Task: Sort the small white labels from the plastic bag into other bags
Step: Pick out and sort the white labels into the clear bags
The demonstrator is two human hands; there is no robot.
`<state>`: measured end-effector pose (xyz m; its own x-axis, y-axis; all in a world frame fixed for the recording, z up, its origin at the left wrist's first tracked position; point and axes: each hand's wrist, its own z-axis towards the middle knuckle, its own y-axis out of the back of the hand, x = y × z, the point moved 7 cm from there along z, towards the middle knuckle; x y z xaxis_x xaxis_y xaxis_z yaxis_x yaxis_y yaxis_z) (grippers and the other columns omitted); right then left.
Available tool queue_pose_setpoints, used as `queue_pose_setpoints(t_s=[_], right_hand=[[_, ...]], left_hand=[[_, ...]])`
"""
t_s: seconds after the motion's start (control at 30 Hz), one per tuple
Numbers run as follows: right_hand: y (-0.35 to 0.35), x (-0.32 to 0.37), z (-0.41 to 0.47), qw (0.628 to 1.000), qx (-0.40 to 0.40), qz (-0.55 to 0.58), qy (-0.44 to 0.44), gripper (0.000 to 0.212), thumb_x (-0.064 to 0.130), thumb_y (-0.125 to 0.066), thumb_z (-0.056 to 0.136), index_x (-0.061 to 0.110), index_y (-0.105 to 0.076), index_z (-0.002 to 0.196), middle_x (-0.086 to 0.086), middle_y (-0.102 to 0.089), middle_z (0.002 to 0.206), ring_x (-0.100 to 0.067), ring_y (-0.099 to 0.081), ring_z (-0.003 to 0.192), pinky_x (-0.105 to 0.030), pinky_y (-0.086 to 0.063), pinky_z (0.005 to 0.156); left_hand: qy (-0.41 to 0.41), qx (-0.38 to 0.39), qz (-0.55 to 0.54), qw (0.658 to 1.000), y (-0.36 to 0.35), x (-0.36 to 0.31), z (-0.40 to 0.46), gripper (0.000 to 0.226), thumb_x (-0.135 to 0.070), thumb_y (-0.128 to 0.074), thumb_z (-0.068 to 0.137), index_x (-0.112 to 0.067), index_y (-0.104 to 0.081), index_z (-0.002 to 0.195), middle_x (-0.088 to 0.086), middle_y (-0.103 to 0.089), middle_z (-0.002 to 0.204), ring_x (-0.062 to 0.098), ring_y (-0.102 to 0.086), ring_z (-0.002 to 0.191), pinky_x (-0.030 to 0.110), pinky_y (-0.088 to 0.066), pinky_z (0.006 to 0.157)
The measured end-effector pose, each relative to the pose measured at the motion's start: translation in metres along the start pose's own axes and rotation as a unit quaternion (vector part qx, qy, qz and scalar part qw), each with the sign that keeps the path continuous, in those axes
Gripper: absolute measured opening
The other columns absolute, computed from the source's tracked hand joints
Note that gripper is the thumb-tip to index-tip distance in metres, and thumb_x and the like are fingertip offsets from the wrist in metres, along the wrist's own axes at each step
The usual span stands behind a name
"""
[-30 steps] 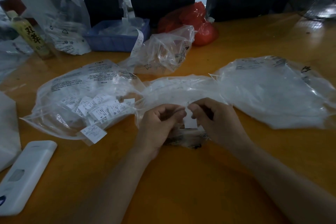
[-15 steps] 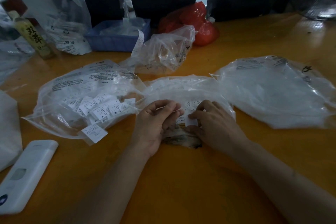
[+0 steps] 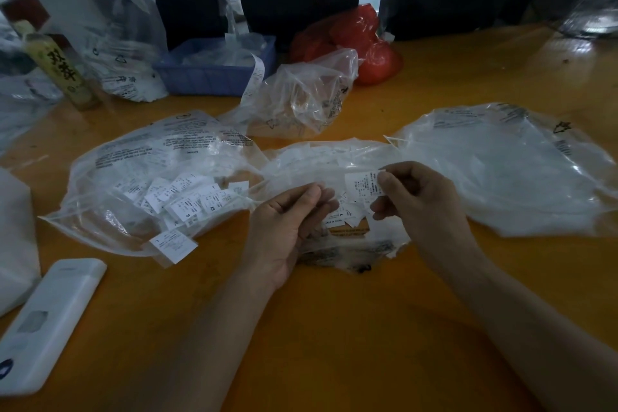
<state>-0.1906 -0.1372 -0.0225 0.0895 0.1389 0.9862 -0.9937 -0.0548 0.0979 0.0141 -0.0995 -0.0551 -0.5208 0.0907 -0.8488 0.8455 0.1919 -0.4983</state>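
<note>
My right hand (image 3: 414, 201) pinches a small white label (image 3: 363, 185) between thumb and fingers, lifted above the middle clear bag (image 3: 334, 157). Several more labels (image 3: 347, 214) lie under my hands at that bag's near end. My left hand (image 3: 287, 221) hovers palm up with fingers loosely curled, holding nothing that I can see. To the left, a printed clear bag (image 3: 157, 150) holds several sorted labels (image 3: 180, 197), and one label (image 3: 172, 242) lies at its mouth. A large clear bag (image 3: 508, 170) lies to the right.
On the orange table (image 3: 334, 328) a white remote-like device (image 3: 46, 321) lies near left. At the back stand a blue basket (image 3: 214, 73), a bottle (image 3: 63, 73), a crumpled clear bag (image 3: 307, 97), a red bag (image 3: 354, 40) and more plastic bags (image 3: 123, 43).
My right hand dipped to the label pile, then rose and shifted right with a label pinched in it. My left hand opened and turned palm up.
</note>
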Motion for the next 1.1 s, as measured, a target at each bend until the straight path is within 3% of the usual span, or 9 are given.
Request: queue_pose_setpoints(t_s=[0.2, 0.3, 0.4, 0.47, 0.53, 0.67, 0.8, 0.87, 1.1], right_hand=[[0.000, -0.001, -0.001, 1.000, 0.016, 0.018, 0.010, 0.006, 0.022, -0.073, 0.094, 0.025, -0.070, 0.090, 0.006, -0.071, 0.081, -0.008, -0.065, 0.073, -0.026, -0.056, 0.071], [-0.004, 0.005, -0.004, 0.997, 0.029, 0.068, 0.003, 0.008, 0.019, -0.065, 0.096, 0.017, -0.062, 0.088, 0.009, -0.072, 0.089, -0.023, -0.066, 0.085, -0.047, -0.059, 0.086], [-0.006, 0.009, -0.007, 0.994, 0.050, 0.098, 0.002, 0.007, 0.016, -0.056, 0.092, 0.010, -0.051, 0.092, -0.007, -0.076, 0.106, -0.042, -0.066, 0.102, -0.064, -0.054, 0.092], [-0.005, 0.010, -0.007, 0.994, 0.050, 0.092, 0.012, 0.010, 0.009, -0.056, 0.099, 0.012, -0.050, 0.092, -0.012, -0.075, 0.101, -0.041, -0.069, 0.095, -0.056, -0.059, 0.084], [-0.002, 0.014, -0.008, 0.995, 0.045, 0.078, 0.040, 0.014, 0.003, -0.059, 0.101, 0.013, -0.054, 0.093, -0.008, -0.074, 0.094, -0.028, -0.071, 0.084, -0.037, -0.060, 0.078], [0.000, 0.015, -0.006, 0.997, 0.030, -0.017, 0.065, 0.008, 0.015, -0.065, 0.100, 0.016, -0.068, 0.107, 0.006, -0.075, 0.093, -0.010, -0.071, 0.080, -0.019, -0.056, 0.071], [-0.001, 0.016, -0.005, 0.991, 0.022, -0.109, 0.077, 0.023, 0.019, -0.061, 0.102, 0.025, -0.069, 0.122, 0.009, -0.068, 0.109, -0.006, -0.066, 0.087, -0.018, -0.055, 0.074], [0.000, 0.018, -0.006, 0.990, 0.020, -0.111, 0.088, 0.028, 0.022, -0.066, 0.099, 0.033, -0.068, 0.124, 0.015, -0.068, 0.106, -0.001, -0.064, 0.089, -0.014, -0.053, 0.075], [-0.001, 0.028, -0.010, 0.977, -0.003, -0.169, 0.133, 0.010, 0.024, -0.069, 0.097, 0.032, -0.069, 0.102, 0.024, -0.069, 0.085, 0.006, -0.065, 0.083, -0.006, -0.047, 0.066]], left_hand=[[-0.003, 0.005, 0.013, 1.000, -0.003, -0.001, -0.002, 0.026, -0.018, -0.076, 0.082, -0.004, -0.082, 0.102, 0.022, -0.078, 0.111, 0.033, -0.077, 0.106, 0.025, -0.062, 0.083], [-0.004, 0.012, 0.015, 1.000, -0.005, -0.002, -0.002, 0.030, -0.018, -0.076, 0.083, -0.002, -0.080, 0.107, 0.022, -0.078, 0.112, 0.033, -0.077, 0.107, 0.026, -0.062, 0.084], [-0.006, 0.018, 0.023, 1.000, -0.006, -0.002, -0.003, 0.031, -0.017, -0.075, 0.085, -0.001, -0.079, 0.111, 0.022, -0.078, 0.113, 0.033, -0.076, 0.108, 0.026, -0.062, 0.086], [-0.005, 0.024, 0.024, 0.999, -0.007, -0.001, -0.003, 0.028, -0.017, -0.075, 0.084, -0.003, -0.081, 0.108, 0.022, -0.078, 0.112, 0.033, -0.076, 0.107, 0.026, -0.062, 0.086], [-0.005, 0.033, 0.028, 0.999, -0.008, -0.001, -0.004, 0.026, -0.018, -0.076, 0.083, -0.006, -0.083, 0.105, 0.021, -0.078, 0.112, 0.033, -0.076, 0.108, 0.026, -0.062, 0.087], [-0.005, 0.049, 0.039, 0.998, -0.011, 0.000, -0.005, 0.027, -0.020, -0.077, 0.083, -0.008, -0.083, 0.106, 0.020, -0.078, 0.113, 0.032, -0.076, 0.109, 0.026, -0.061, 0.088], [-0.007, 0.053, 0.043, 0.998, -0.011, 0.000, -0.005, 0.028, -0.019, -0.077, 0.084, -0.006, -0.082, 0.108, 0.021, -0.078, 0.114, 0.033, -0.076, 0.109, 0.027, -0.062, 0.090], [-0.006, 0.054, 0.046, 0.997, -0.011, 0.001, -0.005, 0.029, -0.019, -0.077, 0.084, -0.005, -0.082, 0.109, 0.021, -0.078, 0.113, 0.032, -0.076, 0.108, 0.027, -0.062, 0.089], [-0.010, 0.051, 0.057, 0.997, -0.011, 0.001, -0.005, 0.030, -0.026, -0.081, 0.081, -0.007, -0.083, 0.105, 0.020, -0.079, 0.112, 0.033, -0.076, 0.108, 0.026, -0.061, 0.088]])
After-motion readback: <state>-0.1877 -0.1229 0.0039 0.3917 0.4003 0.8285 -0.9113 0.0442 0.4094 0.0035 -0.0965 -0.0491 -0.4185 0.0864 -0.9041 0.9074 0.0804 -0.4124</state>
